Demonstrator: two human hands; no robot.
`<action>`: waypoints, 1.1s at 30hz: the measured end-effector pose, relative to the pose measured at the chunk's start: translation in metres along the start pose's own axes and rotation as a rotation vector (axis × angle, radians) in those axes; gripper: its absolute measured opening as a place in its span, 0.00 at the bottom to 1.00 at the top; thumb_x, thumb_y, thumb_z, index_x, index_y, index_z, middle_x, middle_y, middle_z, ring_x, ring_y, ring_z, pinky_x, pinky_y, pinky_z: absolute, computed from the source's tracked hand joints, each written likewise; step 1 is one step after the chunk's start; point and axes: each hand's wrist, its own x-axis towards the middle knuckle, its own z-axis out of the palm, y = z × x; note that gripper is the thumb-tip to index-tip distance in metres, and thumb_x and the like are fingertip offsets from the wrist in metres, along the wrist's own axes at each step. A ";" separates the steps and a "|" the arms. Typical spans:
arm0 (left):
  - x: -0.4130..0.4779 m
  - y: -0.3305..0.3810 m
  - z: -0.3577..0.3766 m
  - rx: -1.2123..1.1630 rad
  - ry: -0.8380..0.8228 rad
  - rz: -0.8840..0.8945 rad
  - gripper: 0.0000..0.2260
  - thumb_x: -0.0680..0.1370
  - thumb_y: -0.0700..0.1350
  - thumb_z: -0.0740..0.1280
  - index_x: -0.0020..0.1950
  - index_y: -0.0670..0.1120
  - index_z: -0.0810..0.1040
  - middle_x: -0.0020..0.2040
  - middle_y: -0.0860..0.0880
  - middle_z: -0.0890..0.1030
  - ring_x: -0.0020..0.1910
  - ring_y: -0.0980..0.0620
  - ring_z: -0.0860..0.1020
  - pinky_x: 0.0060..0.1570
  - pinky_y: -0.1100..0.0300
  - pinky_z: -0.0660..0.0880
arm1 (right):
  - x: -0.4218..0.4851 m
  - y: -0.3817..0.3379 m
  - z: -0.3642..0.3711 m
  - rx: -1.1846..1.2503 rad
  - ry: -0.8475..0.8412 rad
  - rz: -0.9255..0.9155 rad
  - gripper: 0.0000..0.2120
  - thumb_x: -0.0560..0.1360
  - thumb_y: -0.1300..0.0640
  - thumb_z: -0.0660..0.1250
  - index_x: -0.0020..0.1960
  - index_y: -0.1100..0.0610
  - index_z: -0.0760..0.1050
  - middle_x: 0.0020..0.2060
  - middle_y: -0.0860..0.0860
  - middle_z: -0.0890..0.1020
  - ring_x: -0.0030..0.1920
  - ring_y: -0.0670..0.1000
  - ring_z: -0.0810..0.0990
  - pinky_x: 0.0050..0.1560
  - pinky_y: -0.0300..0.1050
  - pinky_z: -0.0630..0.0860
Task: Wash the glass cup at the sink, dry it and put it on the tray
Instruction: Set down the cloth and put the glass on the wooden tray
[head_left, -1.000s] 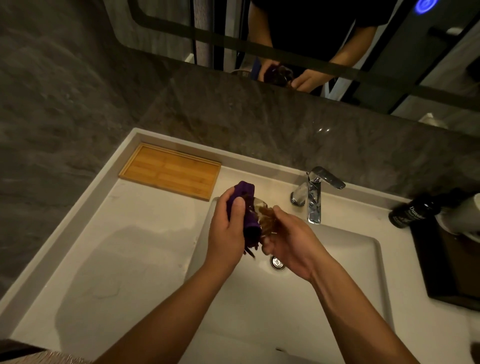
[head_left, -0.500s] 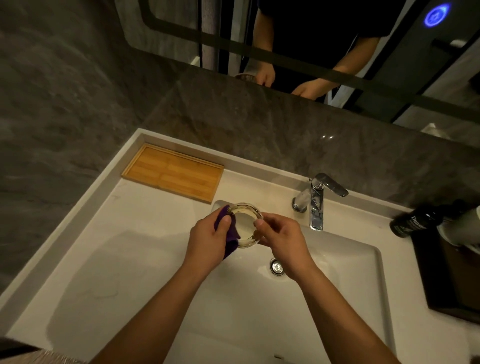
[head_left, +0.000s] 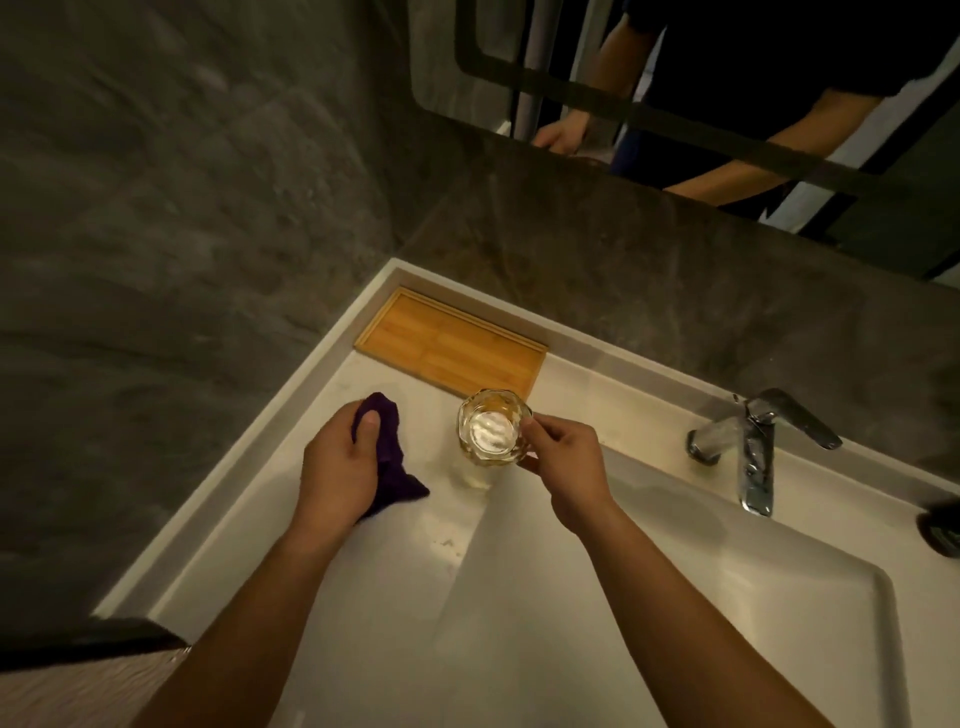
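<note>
My right hand (head_left: 563, 467) grips the faceted glass cup (head_left: 491, 431) by its right rim, upright with its mouth facing up, above the counter just left of the sink basin (head_left: 675, 597). My left hand (head_left: 340, 467) is closed on a crumpled purple cloth (head_left: 388, 457) and rests low over the white counter, apart from the cup. The bamboo tray (head_left: 447, 345) lies flat in the counter's back left corner, just beyond the cup, with nothing on it.
A chrome faucet (head_left: 756, 447) stands at the back right of the basin. A dark bottle (head_left: 940, 525) shows at the right edge. Grey stone walls close in behind and on the left. A mirror (head_left: 727, 78) above reflects a person's arms.
The cloth has come off the cup. My right hand carried the cup left from over the basin toward the tray, and my left hand took the cloth left over the counter.
</note>
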 end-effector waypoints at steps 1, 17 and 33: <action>0.004 -0.007 -0.003 0.075 0.025 0.079 0.12 0.85 0.49 0.58 0.64 0.50 0.78 0.53 0.57 0.80 0.52 0.58 0.78 0.53 0.69 0.72 | 0.005 -0.001 0.007 0.008 0.010 0.017 0.13 0.82 0.60 0.68 0.45 0.68 0.85 0.40 0.68 0.81 0.43 0.56 0.80 0.53 0.62 0.85; 0.043 -0.090 0.029 0.864 -0.157 0.152 0.34 0.80 0.65 0.51 0.81 0.48 0.57 0.83 0.44 0.58 0.81 0.41 0.54 0.76 0.36 0.54 | 0.096 -0.008 0.081 -0.010 0.314 0.253 0.08 0.78 0.54 0.72 0.47 0.58 0.86 0.45 0.58 0.87 0.53 0.63 0.86 0.60 0.61 0.84; 0.053 -0.106 0.032 0.906 -0.178 0.219 0.36 0.77 0.68 0.52 0.81 0.49 0.60 0.81 0.45 0.64 0.80 0.40 0.57 0.75 0.33 0.51 | 0.152 -0.018 0.116 -0.180 0.354 0.182 0.14 0.83 0.51 0.66 0.40 0.52 0.82 0.38 0.50 0.83 0.48 0.57 0.85 0.54 0.53 0.83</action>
